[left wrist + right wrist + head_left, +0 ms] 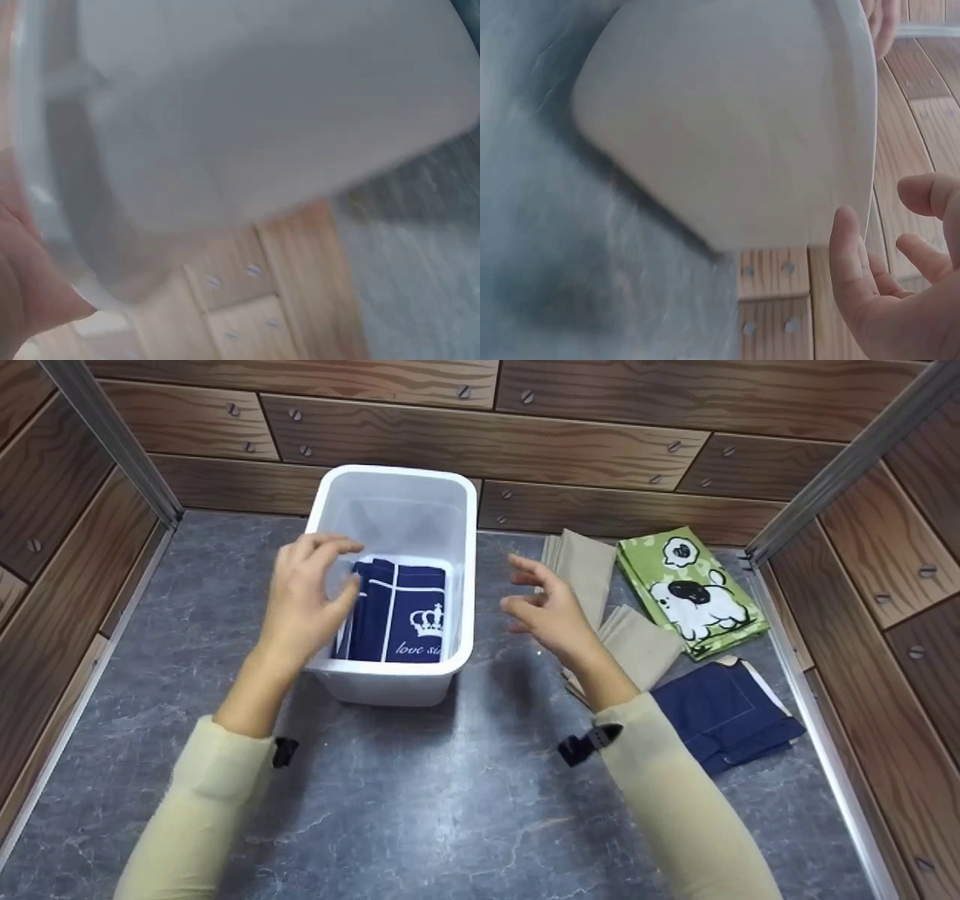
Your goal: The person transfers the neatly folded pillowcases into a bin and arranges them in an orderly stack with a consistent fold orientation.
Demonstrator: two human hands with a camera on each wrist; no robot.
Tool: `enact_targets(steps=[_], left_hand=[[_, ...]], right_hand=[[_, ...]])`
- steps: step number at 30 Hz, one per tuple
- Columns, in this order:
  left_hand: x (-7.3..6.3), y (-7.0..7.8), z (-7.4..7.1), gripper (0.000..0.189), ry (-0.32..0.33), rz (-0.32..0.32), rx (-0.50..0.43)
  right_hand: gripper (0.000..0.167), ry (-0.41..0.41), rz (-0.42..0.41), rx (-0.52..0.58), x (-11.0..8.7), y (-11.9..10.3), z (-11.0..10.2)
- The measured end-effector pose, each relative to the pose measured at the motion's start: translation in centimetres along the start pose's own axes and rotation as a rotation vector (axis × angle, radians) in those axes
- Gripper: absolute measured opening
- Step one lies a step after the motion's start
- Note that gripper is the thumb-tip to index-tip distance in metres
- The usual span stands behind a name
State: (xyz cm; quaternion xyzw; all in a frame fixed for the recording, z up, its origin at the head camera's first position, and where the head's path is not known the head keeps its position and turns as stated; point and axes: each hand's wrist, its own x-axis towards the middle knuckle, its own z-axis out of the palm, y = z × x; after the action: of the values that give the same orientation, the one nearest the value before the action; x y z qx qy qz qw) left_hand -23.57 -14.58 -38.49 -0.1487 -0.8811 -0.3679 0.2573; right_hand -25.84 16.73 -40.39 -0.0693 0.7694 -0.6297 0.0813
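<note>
A white plastic bin stands on the grey floor, left of centre. Folded navy cloth with white lines, a crown and lettering lies inside its near half. Over the bin's left rim hovers my left hand, its fingers loosely bent with nothing between them; the left wrist view shows it blurred beside the bin's rim. My right hand hangs right of the bin, apart from it, fingers spread and loosely bent. In the right wrist view that hand holds nothing.
To the right lie two folded beige cloths, a green folded cloth with a white cartoon dog, and a folded navy cloth. Wood-patterned walls with metal edging enclose the floor at the back and sides.
</note>
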Motion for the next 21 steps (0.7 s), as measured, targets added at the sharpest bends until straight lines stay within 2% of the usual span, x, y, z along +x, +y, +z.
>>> enact_targets(steps=[5,9,11,14,16,18,21], left_hand=[[-2.0,4.9,2.4,0.036,-0.008,0.224,-0.018],[-4.3,8.2,5.3,0.035,-0.026,0.384,0.019],[-5.5,9.6,7.0,0.033,-0.034,0.442,0.042],[-7.0,10.9,9.4,0.032,-0.043,0.529,0.069],[-7.8,11.3,10.8,0.034,-0.051,0.561,0.056],[-8.4,11.4,12.3,0.036,-0.075,0.574,0.033],[-9.3,11.1,14.7,0.041,-0.131,0.556,0.012]], right_hand=[[0.059,0.089,-0.011,-0.078,-2.5,3.1,-3.4],[0.057,0.163,-0.012,-0.190,-4.9,4.4,-5.1],[0.057,0.193,-0.018,-0.246,-6.0,5.4,-5.9],[0.058,0.239,-0.040,-0.291,-6.9,7.7,-7.3],[0.058,0.259,-0.070,-0.338,-7.5,8.7,-7.9],[0.057,0.281,-0.105,-0.382,-8.1,9.7,-8.4],[0.058,0.324,-0.153,-0.453,-9.0,10.8,-9.1]])
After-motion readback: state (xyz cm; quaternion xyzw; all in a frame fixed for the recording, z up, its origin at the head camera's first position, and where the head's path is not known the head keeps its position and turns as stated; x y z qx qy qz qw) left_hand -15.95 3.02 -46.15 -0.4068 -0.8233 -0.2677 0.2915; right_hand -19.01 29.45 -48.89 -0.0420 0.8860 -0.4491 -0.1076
